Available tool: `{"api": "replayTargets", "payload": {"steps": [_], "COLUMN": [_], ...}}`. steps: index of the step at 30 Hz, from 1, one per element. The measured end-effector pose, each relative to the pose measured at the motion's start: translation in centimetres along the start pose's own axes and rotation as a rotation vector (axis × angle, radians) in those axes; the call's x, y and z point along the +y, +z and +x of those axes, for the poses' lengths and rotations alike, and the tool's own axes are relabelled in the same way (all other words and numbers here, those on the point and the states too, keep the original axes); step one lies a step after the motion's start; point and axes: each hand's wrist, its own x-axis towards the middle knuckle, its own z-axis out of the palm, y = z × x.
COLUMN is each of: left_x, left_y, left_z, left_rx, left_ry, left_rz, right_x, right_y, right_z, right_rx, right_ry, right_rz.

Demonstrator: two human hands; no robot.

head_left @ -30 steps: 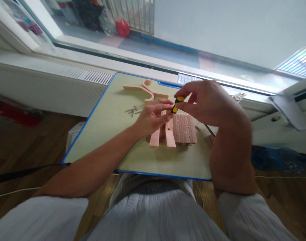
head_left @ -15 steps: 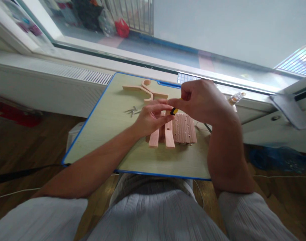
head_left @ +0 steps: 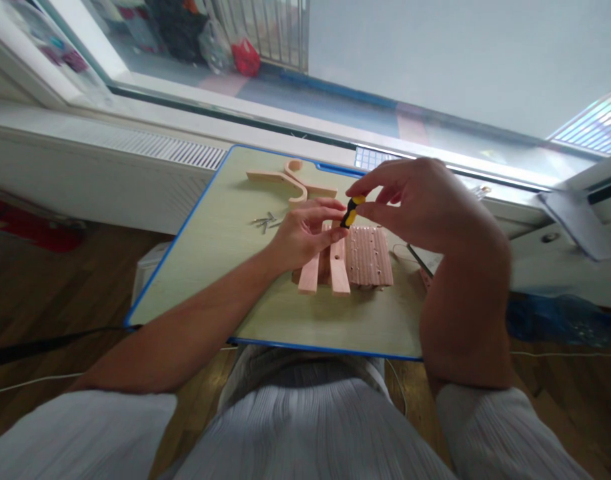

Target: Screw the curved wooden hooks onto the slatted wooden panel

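Observation:
A short yellow-and-black screwdriver [head_left: 353, 212] is tilted over the wooden pieces, its tip hidden behind my left fingers. My right hand [head_left: 410, 203] holds the top of its handle between thumb and index finger. Around the handle's lower end, the fingertips of my left hand [head_left: 310, 230] are closed. Beneath lie two pale wooden bars [head_left: 340, 277], one with a dark hole, side by side. They rest against a ridged brown wooden slab [head_left: 369, 257] with several small holes. Left of my left hand, several screws [head_left: 265, 221] lie loose on the table.
Two curved wooden pieces [head_left: 270, 177] lie at the back of the blue-edged table [head_left: 195, 267]. A dark thin object [head_left: 419, 259] lies by my right forearm. Beyond the table are a radiator [head_left: 175, 150] and a window. A blue plastic bag [head_left: 560, 320] is on the floor at right.
My right hand has turned and shifted right, its fingers loosening so more of the screwdriver handle shows. My left hand stays in place.

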Motion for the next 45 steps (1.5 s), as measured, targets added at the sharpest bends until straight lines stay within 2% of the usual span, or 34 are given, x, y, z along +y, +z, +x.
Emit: {"api": "replayTargets", "payload": {"steps": [18,28,34,45], "left_x": [0.5,-0.2,0.0,-0.3], "left_y": [-0.2,-0.5,-0.3,-0.2], "left_z": [0.0,0.1,0.0,0.0], "left_rx": [-0.004,-0.014,-0.008,-0.001], "left_ry": [-0.013,-0.038,-0.038,0.03], "left_rz": [0.126,0.077,0.116,0.199], "right_x": [0.4,0.2,0.8,0.7], "right_y": [0.5,0.7,1.3,1.4], "right_z": [0.4,0.6,0.8,0.7], "right_rx": [0.032,0.03,0.094,0.1], "right_ry": [0.065,0.065,0.041,0.026], "right_rz": [-0.035,-0.013,-0.012,-0.027]}}
